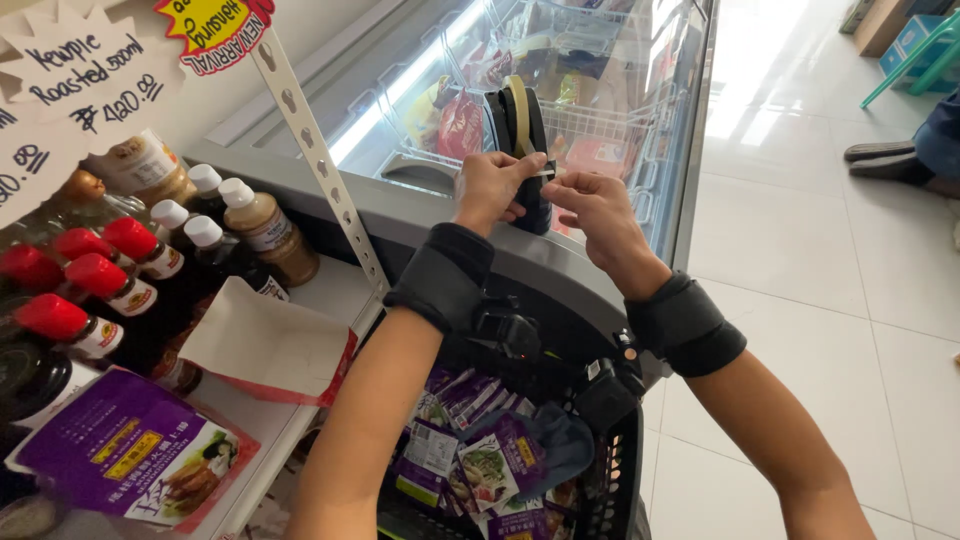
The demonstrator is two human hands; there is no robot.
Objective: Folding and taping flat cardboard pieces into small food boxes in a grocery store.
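My left hand (pixel 487 188) grips a black tape dispenser (pixel 522 140) standing on the freezer rim (pixel 420 215); my right hand (pixel 596 206) fingers pinch its white tape end (pixel 541 174), above a basket (pixel 612 470) of purple packets.

Tape dispenser (pixel 527 140): on the freezer (pixel 600 110) rim, between left hand (pixel 490 188) and right hand (pixel 597 208).
Basket (pixel 610 470): below the hands, before the freezer; packets (pixel 470 450) in it.
Shelf (pixel 300 400): left of basket; bottles (pixel 130 270) on it, box (pixel 120 450) before them.
Floor (pixel 800 250): right of freezer.
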